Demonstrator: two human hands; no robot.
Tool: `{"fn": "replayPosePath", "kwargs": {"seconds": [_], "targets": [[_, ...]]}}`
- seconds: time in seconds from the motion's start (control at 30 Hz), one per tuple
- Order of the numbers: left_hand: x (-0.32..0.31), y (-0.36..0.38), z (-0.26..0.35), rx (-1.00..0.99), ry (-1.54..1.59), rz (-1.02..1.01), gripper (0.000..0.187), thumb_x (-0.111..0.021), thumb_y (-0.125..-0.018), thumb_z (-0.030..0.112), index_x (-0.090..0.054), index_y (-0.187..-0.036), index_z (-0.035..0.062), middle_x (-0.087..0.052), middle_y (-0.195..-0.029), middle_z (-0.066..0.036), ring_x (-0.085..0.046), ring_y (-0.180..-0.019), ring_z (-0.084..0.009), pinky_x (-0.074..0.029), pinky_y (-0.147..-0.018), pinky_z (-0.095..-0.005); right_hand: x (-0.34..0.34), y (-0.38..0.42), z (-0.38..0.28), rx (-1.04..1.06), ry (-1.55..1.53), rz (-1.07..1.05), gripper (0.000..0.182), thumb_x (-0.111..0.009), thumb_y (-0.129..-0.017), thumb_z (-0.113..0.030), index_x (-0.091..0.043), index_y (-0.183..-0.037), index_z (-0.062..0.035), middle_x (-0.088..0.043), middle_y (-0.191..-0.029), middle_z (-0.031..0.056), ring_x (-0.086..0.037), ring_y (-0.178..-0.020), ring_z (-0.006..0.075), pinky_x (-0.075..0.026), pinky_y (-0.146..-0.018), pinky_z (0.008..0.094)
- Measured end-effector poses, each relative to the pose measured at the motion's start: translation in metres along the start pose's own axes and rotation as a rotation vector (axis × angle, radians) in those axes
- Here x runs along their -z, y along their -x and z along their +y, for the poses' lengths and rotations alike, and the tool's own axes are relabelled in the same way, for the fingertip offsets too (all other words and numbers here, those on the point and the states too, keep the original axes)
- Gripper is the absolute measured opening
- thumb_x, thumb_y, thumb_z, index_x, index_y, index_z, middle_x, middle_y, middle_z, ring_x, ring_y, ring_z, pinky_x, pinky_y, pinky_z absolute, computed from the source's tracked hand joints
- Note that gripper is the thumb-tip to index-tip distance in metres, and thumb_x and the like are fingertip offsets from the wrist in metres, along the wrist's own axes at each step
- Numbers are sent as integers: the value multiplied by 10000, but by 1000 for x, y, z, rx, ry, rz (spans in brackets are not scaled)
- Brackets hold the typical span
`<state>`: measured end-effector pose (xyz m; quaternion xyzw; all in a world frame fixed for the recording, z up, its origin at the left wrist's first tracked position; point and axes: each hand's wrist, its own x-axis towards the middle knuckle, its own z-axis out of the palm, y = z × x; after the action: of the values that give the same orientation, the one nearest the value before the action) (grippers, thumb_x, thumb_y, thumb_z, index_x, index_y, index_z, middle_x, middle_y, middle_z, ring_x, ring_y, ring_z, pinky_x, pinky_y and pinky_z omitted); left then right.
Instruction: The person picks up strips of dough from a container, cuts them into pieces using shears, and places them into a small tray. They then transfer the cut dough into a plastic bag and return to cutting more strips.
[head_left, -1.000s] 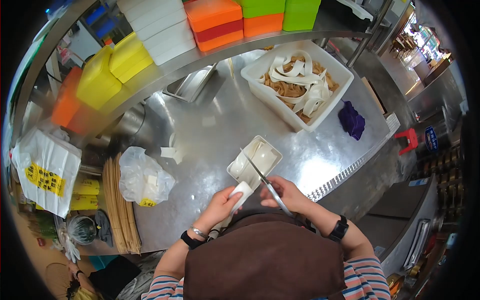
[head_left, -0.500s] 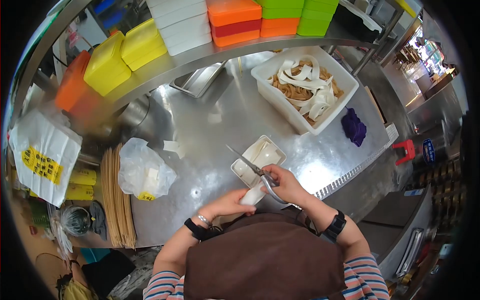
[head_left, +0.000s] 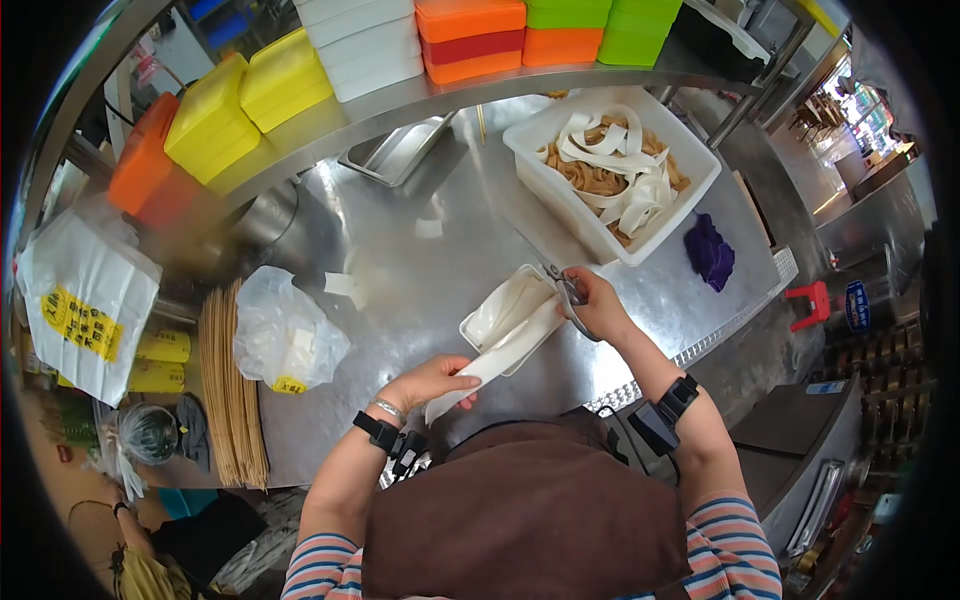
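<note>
My left hand (head_left: 432,384) pinches a wide, flat white strip (head_left: 505,362) between thumb and fingers near the apron, a short end hanging below the grip. From there the strip stretches up and right toward my right hand (head_left: 603,308), which grips scissors (head_left: 570,288) with blades pointing up and left. Whether the right fingers also hold the strip's far end cannot be told. Beneath the strip sits a small white rectangular tray (head_left: 466,328) with more white strip inside, partly covered.
A large white tub (head_left: 690,205) of white and brown strips stands at the back right beside a purple cloth (head_left: 709,253). Wooden skewers (head_left: 228,400) and a plastic bag (head_left: 288,335) lie left. Above runs a shelf (head_left: 450,92) with coloured boxes. Another person's arm (head_left: 130,525) shows lower left.
My hands have moved apart, the right up and right with the scissors, the left slightly left. The white strip, bunched near the left hand before, now stretches across the tray.
</note>
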<state>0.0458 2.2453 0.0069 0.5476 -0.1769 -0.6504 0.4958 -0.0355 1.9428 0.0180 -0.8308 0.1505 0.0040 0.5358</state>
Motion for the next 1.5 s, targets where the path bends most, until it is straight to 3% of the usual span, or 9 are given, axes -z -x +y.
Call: {"fn": "replayPosePath", "kwargs": {"seconds": [0.17, 0.4, 0.5, 0.57, 0.77, 0.9, 0.97, 1.17, 1.5], "targets": [[-15, -6, -7, 116, -62, 220, 229, -526, -947, 228, -577, -1016, 16, -619, -787, -30, -591, -623, -98, -495, -563, -234, -13, 1, 9, 16, 139, 139, 399, -687, -738, -54, -536, -1107, -29, -548, -677, 41, -519, -614, 112, -430, -579, 270], [-29, -6, -7, 127, -60, 257, 241, -501, -957, 247, -577, -1007, 24, -616, -763, -28, -591, -613, -96, -494, -572, -238, 9, 22, 19, 93, 162, 374, 339, -679, -780, -98, -554, -1089, -37, -570, -668, 46, -533, -611, 117, -435, -579, 267], [-32, -6, -6, 112, -25, 265, 222, -510, -951, 234, -576, -984, 25, -608, -762, -24, -572, -601, -94, -486, -552, -235, 30, 53, 17, -85, -48, 262, 380, -720, -764, -148, -563, -1095, -44, -584, -724, 61, -552, -626, 129, -441, -576, 264], [-34, -5, -5, 126, -6, 276, 229, -512, -951, 244, -576, -981, 27, -607, -758, -24, -569, -600, -92, -485, -551, -234, 39, 80, 0, -257, -209, 67, 374, -713, -812, -268, -572, -1083, -53, -560, -723, 13, -519, -621, 73, -422, -547, 230], [-39, -4, -1, 112, 63, 280, 246, -510, -951, 261, -573, -1015, 32, -605, -750, -26, -571, -591, -90, -486, -549, -234, 39, 134, -10, -493, -223, -649, 395, -615, -867, -430, -577, -1079, -99, -533, -757, -21, -486, -609, 56, -421, -545, 197], [-41, -2, 5, 139, 155, 280, 249, -519, -948, 264, -571, -1011, 29, -605, -752, -32, -568, -587, -93, -483, -534, -231, 13, 133, 3, -558, -203, -734, 409, -595, -870, -471, -577, -1046, -102, -534, -755, -23, -487, -614, 51, -417, -549, 197], [-39, -2, 6, 119, 191, 263, 251, -528, -944, 264, -571, -1005, 24, -606, -752, -35, -565, -582, -97, -481, -524, -228, -3, 127, 6, -534, -369, -702, 422, -576, -872, -498, -574, -1001, -96, -532, -742, -20, -482, -601, 54, -411, -530, 201], [-39, -4, 9, 136, 180, 269, 251, -558, -926, 267, -582, -996, 27, -597, -742, -35, -556, -570, -94, -475, -518, -212, -33, 109, 5, -534, -461, -626, 407, -571, -872, -496, -549, -877, -90, -518, -710, -20, -470, -562, 59, -399, -491, 201], [-29, -6, -2, 168, 162, 240, 235, -524, -944, 242, -574, -993, 18, -608, -752, -41, -569, -576, -104, -482, -519, -233, -38, 113, 6, -549, -412, -568, 342, -682, -836, -400, -608, -863, -67, -504, -597, -34, -472, -473, 43, -377, -412, 192]]}}
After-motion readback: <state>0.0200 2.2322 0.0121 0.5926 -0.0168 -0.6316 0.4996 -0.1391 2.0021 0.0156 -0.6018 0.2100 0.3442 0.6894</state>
